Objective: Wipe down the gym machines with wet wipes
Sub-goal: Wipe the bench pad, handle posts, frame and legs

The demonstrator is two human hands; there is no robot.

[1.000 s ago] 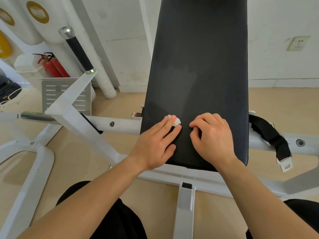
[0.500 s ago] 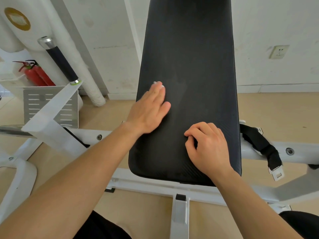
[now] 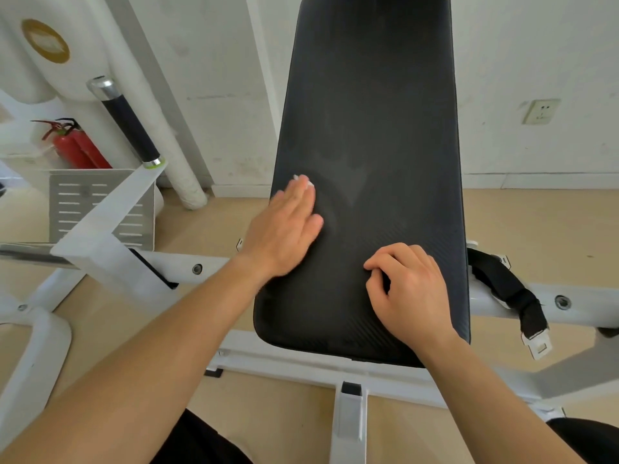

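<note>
The left hand (image 3: 284, 226), fingers flat, pins the seemingly limp, light wipe (image 3: 303, 180) at the pad's (image 3: 368, 128) nine o'clock; the right hand (image 3: 407, 293) rests curled, apparently empty.

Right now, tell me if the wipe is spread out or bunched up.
Bunched up: the wipe shows only as a small crumpled wad beyond the flat left hand on the black pad.

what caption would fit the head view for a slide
Left hand presses a wet wipe on the black bench pad; right hand curled on it
</note>
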